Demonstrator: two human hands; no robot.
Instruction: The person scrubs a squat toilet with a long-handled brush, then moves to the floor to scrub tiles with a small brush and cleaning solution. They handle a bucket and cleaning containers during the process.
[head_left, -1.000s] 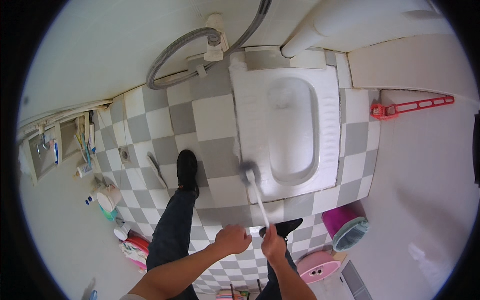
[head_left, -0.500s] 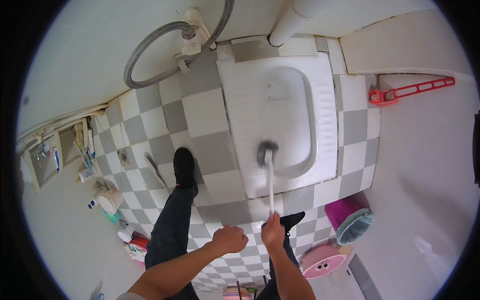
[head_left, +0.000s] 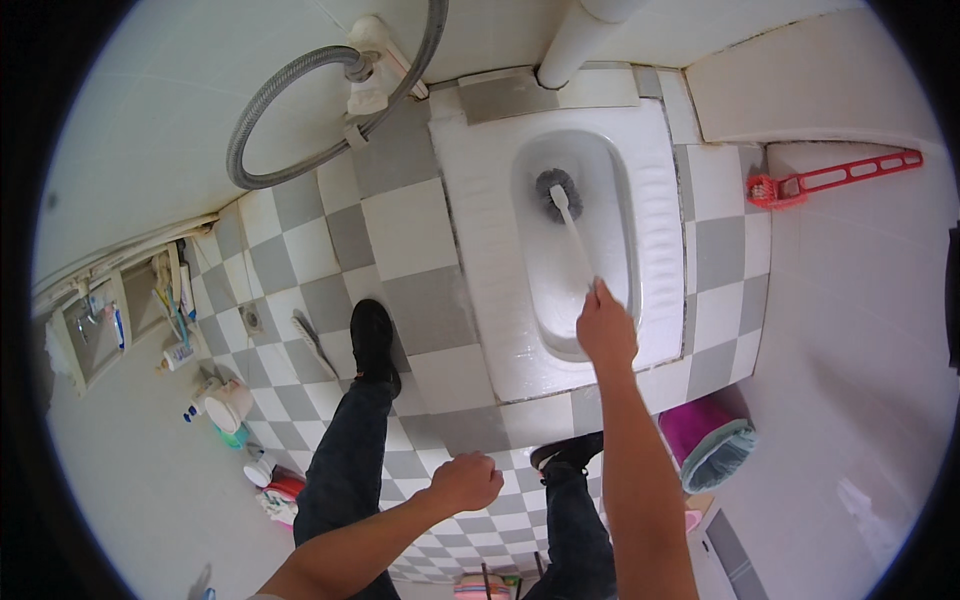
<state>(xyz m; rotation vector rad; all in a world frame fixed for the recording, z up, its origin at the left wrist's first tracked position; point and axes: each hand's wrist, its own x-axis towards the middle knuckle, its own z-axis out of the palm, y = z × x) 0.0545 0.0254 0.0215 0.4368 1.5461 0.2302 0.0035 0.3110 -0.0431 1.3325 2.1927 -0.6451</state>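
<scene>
White squat pan (head_left: 480,250) | toilet brush (head_left: 566,205) head down in the bowl, handle slanted for reach | right hand (head_left: 606,330) grip closed on handle end | left hand (head_left: 466,482) fisted, empty, held back over checkered floor (head_left: 400,215)

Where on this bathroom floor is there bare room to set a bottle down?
Bare checkered tiles between the coiled hose and squat toilet. The left wall's foot is crowded with bottles and cups; a bin fills the right corner.
</scene>
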